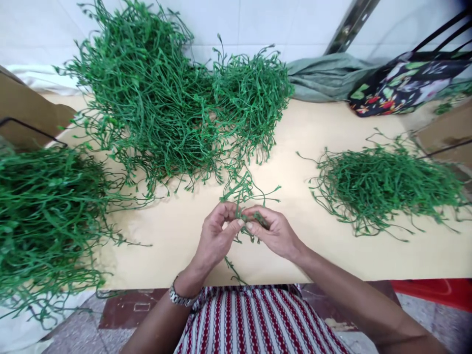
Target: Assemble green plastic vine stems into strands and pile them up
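Observation:
Close together over the pale tabletop (pixel 291 167), my left hand (pixel 220 230) and my right hand (pixel 273 231) both pinch green plastic stems (pixel 240 189). The thumb tips nearly meet, and the fingers curl around the stems. Thin branching ends stick out above my fingers, and shorter bits hang below my right hand. Where exactly the stems join between the fingertips is hidden. Another green stem (pixel 232 269) lies on the table below my hands, by the front edge.
A tall heap of green stems (pixel 147 93) stands at the back, joined by a smaller heap (pixel 250 93). More piles lie left (pixel 44 211) and right (pixel 387 182). Cardboard boxes (pixel 33 113) flank the table. A flowered bag (pixel 401 83) and grey-green cloth (pixel 328 76) rest at the back right.

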### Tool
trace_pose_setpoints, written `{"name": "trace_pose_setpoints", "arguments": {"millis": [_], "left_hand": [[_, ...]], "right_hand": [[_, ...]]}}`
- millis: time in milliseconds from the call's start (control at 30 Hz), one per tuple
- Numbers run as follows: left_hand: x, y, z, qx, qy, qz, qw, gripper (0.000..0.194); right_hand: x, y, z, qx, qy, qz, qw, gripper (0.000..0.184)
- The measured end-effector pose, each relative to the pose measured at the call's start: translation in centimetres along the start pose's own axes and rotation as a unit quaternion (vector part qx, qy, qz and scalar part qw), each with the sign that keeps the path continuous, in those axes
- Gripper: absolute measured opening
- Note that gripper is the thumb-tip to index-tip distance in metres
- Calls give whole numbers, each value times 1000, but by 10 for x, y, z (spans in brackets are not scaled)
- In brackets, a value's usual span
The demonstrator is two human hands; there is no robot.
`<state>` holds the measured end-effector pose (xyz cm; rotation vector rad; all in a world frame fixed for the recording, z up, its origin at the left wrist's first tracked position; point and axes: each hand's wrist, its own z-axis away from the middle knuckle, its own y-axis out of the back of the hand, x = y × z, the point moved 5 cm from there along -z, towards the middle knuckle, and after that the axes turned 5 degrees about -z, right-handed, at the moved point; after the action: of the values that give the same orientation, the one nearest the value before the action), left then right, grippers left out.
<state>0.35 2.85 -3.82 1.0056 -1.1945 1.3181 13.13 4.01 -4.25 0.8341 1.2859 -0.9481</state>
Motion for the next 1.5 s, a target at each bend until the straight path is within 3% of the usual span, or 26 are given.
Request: {"name": "trace_pose_setpoints", "arguments": {"millis": [133,267,467,667,933,1133,1500], "left_hand": [[-1,2,-1,-1,2,-21,1000,15],[-3,0,-1,-53,30,-36,997,17],[-7,-5,-1,-104,78,-58,990,31],[-8,-6,-2,-139,80,-102,982,25],[-7,-4,-3,-124,70,-111,984,16],[-7,-5,-3,-152,82,-104,979,17],[-16,-5,-3,-196,133,-103,966,27]], "right_hand": [[1,2,1,-19,-30,-34,999,17],[-1,5,-2,-47,-28,-20,998,15],[-5,6,1,-76,27,105,991,8],[-15,3,4,-111,127,278,946,7],[-18,-7,10,-143,138,468,861,15],[-21,-5,9,-129,200,415,878,16],[-18,-6,12,-147,230,427,862,16]]}}
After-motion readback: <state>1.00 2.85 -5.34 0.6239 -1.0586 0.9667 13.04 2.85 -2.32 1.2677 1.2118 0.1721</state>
